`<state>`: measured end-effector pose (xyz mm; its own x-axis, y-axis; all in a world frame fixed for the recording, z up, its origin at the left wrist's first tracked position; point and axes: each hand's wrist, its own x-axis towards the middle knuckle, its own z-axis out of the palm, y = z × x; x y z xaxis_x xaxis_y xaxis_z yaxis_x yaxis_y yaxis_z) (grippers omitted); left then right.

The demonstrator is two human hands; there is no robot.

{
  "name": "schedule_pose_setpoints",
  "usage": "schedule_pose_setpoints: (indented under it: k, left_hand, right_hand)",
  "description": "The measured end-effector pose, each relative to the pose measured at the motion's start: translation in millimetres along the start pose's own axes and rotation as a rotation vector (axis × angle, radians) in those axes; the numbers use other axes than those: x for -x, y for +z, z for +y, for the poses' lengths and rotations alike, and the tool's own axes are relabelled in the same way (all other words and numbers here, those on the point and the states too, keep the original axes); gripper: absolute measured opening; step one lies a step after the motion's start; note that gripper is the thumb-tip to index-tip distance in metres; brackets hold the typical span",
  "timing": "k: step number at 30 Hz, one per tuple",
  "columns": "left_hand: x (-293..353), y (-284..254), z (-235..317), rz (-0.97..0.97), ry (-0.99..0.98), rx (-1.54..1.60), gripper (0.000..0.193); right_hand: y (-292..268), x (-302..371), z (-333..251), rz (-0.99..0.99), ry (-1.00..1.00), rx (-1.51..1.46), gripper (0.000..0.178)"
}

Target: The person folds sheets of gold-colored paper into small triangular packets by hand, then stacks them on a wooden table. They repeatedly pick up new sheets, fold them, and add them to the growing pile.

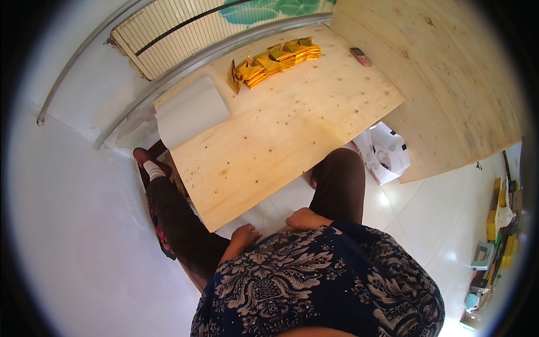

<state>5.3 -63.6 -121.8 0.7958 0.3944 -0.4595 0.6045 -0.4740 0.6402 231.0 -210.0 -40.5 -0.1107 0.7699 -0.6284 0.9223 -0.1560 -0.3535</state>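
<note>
So the gold packets (270, 65) look pretty much done to me: bunched in a slanting row near the far edge of the surface (281, 140), nothing half-folded in sight. Can't tell if more are left. They're shiny, flat-folded, a bit uneven. Left hand (242, 236) and right hand (306, 219) sit at the lap, fingers curled; can't tell if they're gripping anything.

The wooden table (281, 140) carries gold packets (268, 63), a pale sheet (192, 111) and a phone (360, 57).
</note>
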Motion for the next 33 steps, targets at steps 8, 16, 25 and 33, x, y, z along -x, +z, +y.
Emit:
schedule_pose_setpoints:
  k: [8, 16, 25, 33]
  left_hand:
    - [2.0, 1.8, -3.2, 0.016, 0.016, -0.015, 0.034]
    - [4.6, -1.4, 1.0, -0.009, -0.031, -0.002, 0.038]
    - [6.0, -1.1, 0.2, 0.007, -0.014, -0.003, 0.036]
    - [7.0, -0.9, 0.0, 0.017, -0.014, -0.009, 0.036]
  right_hand:
    - [-0.5, 3.0, -1.7, 0.017, -0.008, -0.018, 0.04]
    - [-0.3, 4.8, -2.9, 0.024, -0.02, -0.008, 0.04]
    - [-3.0, 5.3, -5.3, -0.007, -0.004, -0.009, 0.04]
    - [-5.8, 7.1, -7.9, -0.021, 0.0, 0.009, 0.04]
